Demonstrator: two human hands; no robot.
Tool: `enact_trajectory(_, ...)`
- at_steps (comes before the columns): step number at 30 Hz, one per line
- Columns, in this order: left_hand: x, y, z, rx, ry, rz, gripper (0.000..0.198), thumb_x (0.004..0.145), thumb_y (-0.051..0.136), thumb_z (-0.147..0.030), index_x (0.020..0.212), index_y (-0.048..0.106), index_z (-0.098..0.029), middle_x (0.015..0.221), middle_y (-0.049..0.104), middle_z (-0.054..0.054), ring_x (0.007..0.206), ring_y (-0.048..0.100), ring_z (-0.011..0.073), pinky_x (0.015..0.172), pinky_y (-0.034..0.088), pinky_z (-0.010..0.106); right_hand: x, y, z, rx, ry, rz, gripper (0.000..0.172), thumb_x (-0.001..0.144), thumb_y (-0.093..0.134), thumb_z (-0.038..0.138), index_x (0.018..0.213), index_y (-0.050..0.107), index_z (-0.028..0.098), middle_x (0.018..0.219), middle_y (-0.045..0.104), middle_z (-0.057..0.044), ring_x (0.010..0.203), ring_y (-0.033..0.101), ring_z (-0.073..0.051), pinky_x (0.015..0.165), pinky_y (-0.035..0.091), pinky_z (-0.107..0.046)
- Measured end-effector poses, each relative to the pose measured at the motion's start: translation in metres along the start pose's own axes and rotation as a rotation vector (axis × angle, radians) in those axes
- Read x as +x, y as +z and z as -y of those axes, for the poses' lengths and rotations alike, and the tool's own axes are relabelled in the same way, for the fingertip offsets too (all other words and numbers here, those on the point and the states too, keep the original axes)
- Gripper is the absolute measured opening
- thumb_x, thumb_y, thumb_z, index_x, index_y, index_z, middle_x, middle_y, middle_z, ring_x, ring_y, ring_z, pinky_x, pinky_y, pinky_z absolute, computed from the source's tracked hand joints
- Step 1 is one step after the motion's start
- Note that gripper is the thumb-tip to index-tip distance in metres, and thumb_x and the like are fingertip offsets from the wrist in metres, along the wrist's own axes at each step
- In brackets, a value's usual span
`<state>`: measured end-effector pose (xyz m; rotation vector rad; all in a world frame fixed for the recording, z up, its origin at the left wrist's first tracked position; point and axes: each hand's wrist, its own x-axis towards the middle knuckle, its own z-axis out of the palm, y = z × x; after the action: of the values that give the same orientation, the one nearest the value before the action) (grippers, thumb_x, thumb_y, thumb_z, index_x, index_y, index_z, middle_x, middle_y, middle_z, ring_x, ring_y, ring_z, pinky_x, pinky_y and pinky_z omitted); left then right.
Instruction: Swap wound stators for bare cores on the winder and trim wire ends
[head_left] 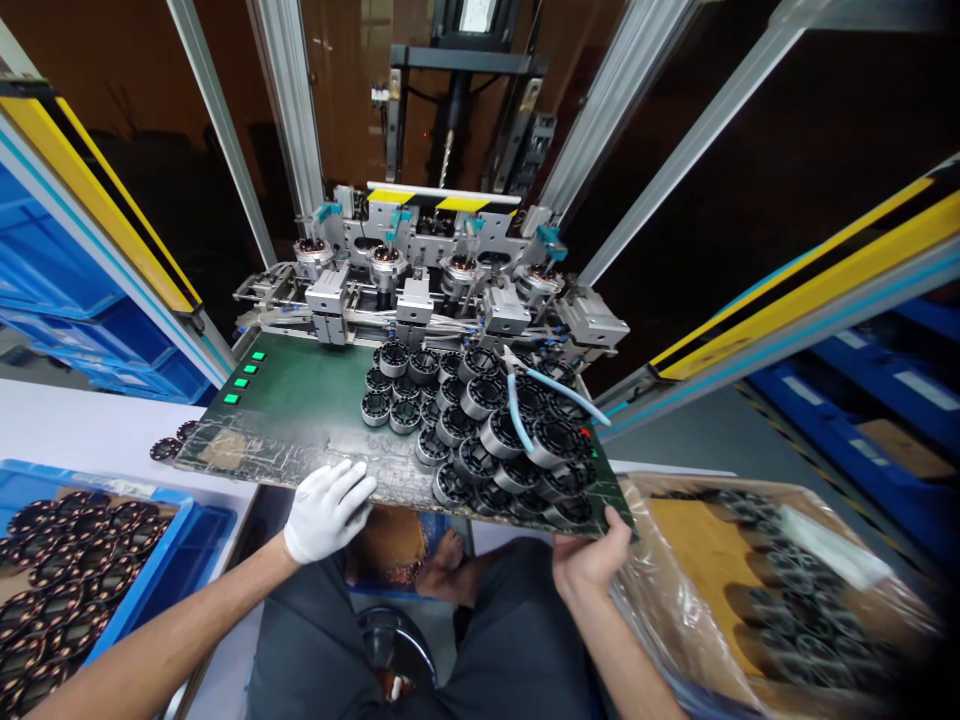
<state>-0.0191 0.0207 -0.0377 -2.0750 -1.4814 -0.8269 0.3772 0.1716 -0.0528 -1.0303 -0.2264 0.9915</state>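
Observation:
My left hand (330, 508), in a white glove, lies at the front edge of the green worktop (315, 390) with its fingers stretched out and nothing held. My bare right hand (596, 558) is at the worktop's right front corner, thumb up at the edge and the other fingers partly hidden under it. Between and beyond the hands stand stacked ring-shaped stator cores (480, 455), black inside with silvery outer walls. Cutting pliers (519, 400) with light-blue handles lie on top of the stack, out of reach of both hands.
A winding machine (412, 300) with several copper-wound stators spans the back. A blue bin (161, 560) of copper-wound stators stands at left. A plastic-lined box (682, 580) with more cores is at right. Yellow-striped posts (112, 200) flank the worktop. Lit green buttons (240, 384) sit at left.

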Motion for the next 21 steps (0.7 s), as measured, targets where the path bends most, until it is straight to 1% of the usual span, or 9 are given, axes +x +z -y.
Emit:
enact_trajectory(3,-0.0001,0.0001,-0.0002,0.004,0.000,0.002,0.030,0.107,0.069,-0.025,0.137,0.075,-0.024,0.137,0.082,0.010,0.128,0.077,0.0301,0.109,0.056,0.045,-0.0012,0.0012,0.0011,0.005,-0.001,0.003,0.042,0.073,0.082,0.041,0.110,0.082,0.021,0.114,0.086,-0.004,0.100,0.083,-0.021,0.069,0.070,-0.027)
enact_trajectory(6,-0.0004,0.0001,-0.0002,0.010,-0.002,0.005,0.031,0.106,0.070,-0.025,0.137,0.075,-0.025,0.136,0.082,0.010,0.129,0.077,0.0302,0.109,0.057,0.046,-0.0009,0.0006,0.0011,0.003,-0.001,0.008,0.042,0.073,0.082,0.041,0.110,0.082,0.021,0.110,0.087,-0.004,0.103,0.083,-0.021,0.071,0.070,-0.025)
enact_trajectory(9,-0.0012,-0.0001,-0.0001,0.015,-0.005,0.005,0.032,0.105,0.071,-0.025,0.137,0.076,-0.025,0.136,0.083,0.010,0.128,0.077,0.0298,0.109,0.057,0.045,-0.0007,0.0001,0.0007,-0.006,0.015,0.010,0.041,0.073,0.082,0.042,0.109,0.081,0.022,0.106,0.087,-0.002,0.105,0.083,-0.021,0.070,0.070,-0.025)
enact_trajectory(13,-0.0016,-0.0005,0.0000,0.012,-0.011,0.008,0.032,0.105,0.072,-0.025,0.137,0.076,-0.026,0.135,0.083,0.010,0.128,0.077,0.0297,0.110,0.057,0.045,-0.0018,0.0011,0.0006,-0.001,-0.002,0.006,0.041,0.074,0.082,0.041,0.110,0.082,0.021,0.113,0.086,-0.004,0.100,0.083,-0.021,0.069,0.070,-0.027)
enact_trajectory(16,-0.0004,-0.0013,-0.0001,0.010,-0.008,0.009,0.030,0.106,0.071,-0.025,0.135,0.077,-0.025,0.135,0.083,0.010,0.127,0.077,0.0298,0.108,0.057,0.044,-0.0019,0.0015,0.0008,-0.002,0.000,0.016,0.044,0.074,0.081,0.042,0.113,0.082,0.021,0.115,0.086,-0.004,0.100,0.083,-0.020,0.069,0.070,-0.026)
enact_trajectory(21,0.0024,-0.0021,-0.0004,0.005,-0.002,0.003,0.028,0.107,0.069,-0.025,0.134,0.077,-0.024,0.134,0.083,0.011,0.127,0.077,0.0300,0.107,0.056,0.045,0.0001,-0.0002,0.0010,-0.001,0.017,0.009,0.040,0.076,0.079,0.041,0.111,0.082,0.022,0.118,0.086,-0.003,0.100,0.083,-0.019,0.071,0.070,-0.025)
